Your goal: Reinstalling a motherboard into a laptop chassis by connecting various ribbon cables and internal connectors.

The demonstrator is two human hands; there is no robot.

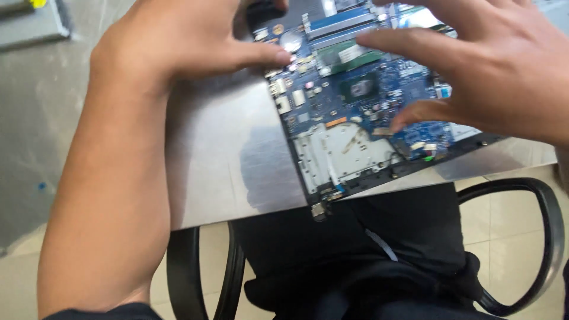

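Note:
A blue laptop circuit board (pixel 355 101) with chips, small connectors and a grey metal panel lies tilted on a brushed metal table (pixel 225 160), one corner past the table's near edge. My left hand (pixel 184 41) rests at the board's left edge, thumb tip touching it. My right hand (pixel 498 71) is spread over the board's right side, fingers apart, one fingertip pressing near the board's middle and another near the green memory strip (pixel 347 56). Neither hand grips anything.
Below the table edge I see dark trousers (pixel 355 261) and the black armrests of a chair (pixel 533 237) over a pale tiled floor. A grey flat object (pixel 29 24) lies at the far top left.

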